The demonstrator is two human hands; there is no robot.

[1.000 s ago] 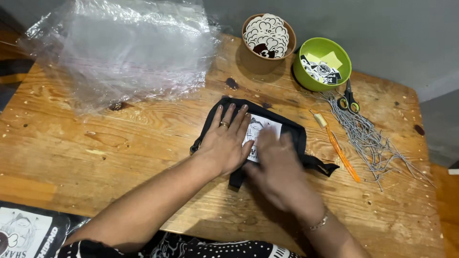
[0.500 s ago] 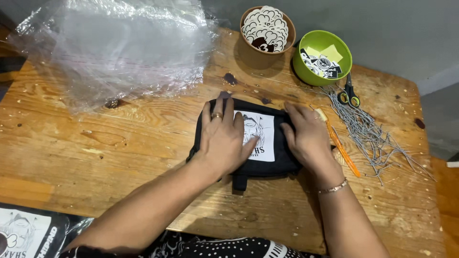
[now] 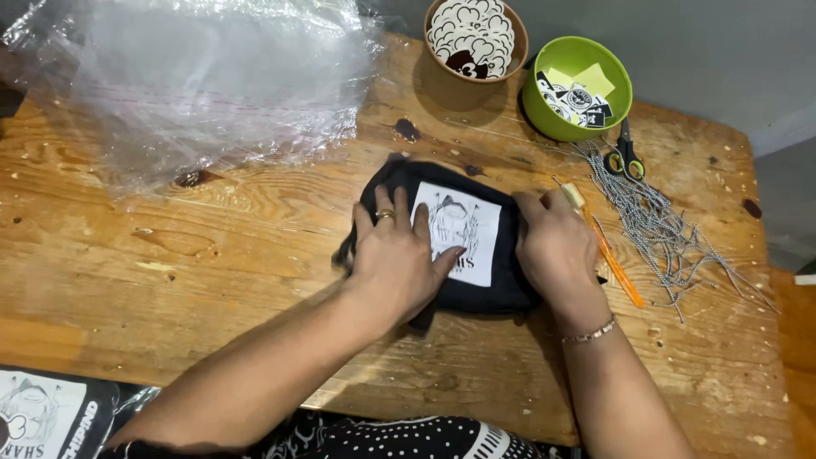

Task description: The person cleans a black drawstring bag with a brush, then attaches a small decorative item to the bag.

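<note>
Near edge, lower left: a black packet with a white printed panel (image 3: 42, 416) lies partly off the wooden table (image 3: 170, 280); only its corner shows. A dotted black-and-white garment runs along the bottom edge of the view.

Both forearms reach in from the near side. Left hand (image 3: 398, 259): palm down, fingers spread flat, pressing on the left half of the folded black cloth (image 3: 501, 255); a ring shows on one finger, and the thumb tip rests on the edge of the cloth's white printed patch (image 3: 455, 231). Nothing is grasped; the hand lies open on the fabric. Right hand (image 3: 557, 246): a bracelet on the wrist, fingers curled over the cloth's right edge, so it clasps that side of the cloth. How far the fingers tuck under is hidden.

The cloth sits at table centre, between the two hands and under both, patch facing up in the gap between them.

Just right of the right hand: an orange pen-like tool (image 3: 608, 255), lying diagonally. Beyond it: a loose heap of grey-white cords (image 3: 663, 225), with small scissors (image 3: 627, 157) at its far end.

Far edge: a green bowl (image 3: 544, 106) holding small printed cards, and beside it to the left a brown bowl (image 3: 517, 47) of white cloud-shaped stickers. Far left: a crumpled clear plastic sheet (image 3: 195, 85).
</note>
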